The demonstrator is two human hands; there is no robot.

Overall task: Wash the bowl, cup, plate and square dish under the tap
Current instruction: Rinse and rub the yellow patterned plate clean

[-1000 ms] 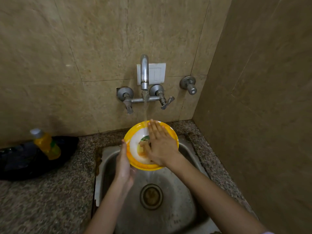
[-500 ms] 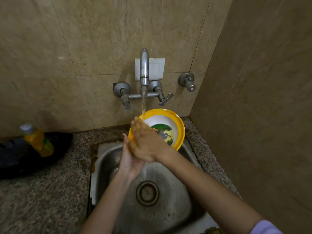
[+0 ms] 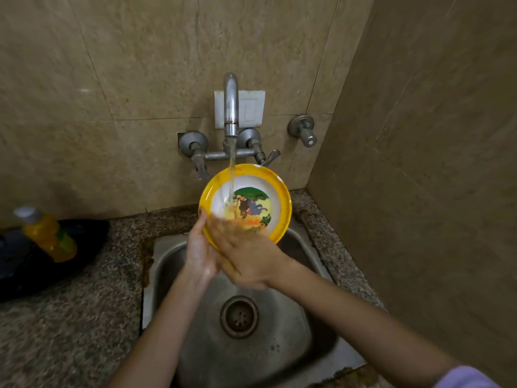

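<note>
A yellow-rimmed plate [image 3: 282,204] with a cartoon picture in its white middle is tilted toward me under the tap [image 3: 231,107]. Water runs from the spout onto its left inner side. My left hand [image 3: 199,247] holds the plate by its lower left rim, thumb along the edge. My right hand [image 3: 246,256] lies over the plate's lower part with its fingers blurred on the inner face. The bowl, cup and square dish are out of view.
A steel sink [image 3: 313,340] with a round drain [image 3: 239,317] lies below the hands. A speckled granite counter [image 3: 70,317] surrounds it. At the left, a yellow bottle [image 3: 46,235] rests on a black bag [image 3: 84,242]. A tiled wall closes in on the right.
My right hand has slid from the plate's left rim down to its lower part, baring more of the picture. The plate has tilted more toward me under the stream.
</note>
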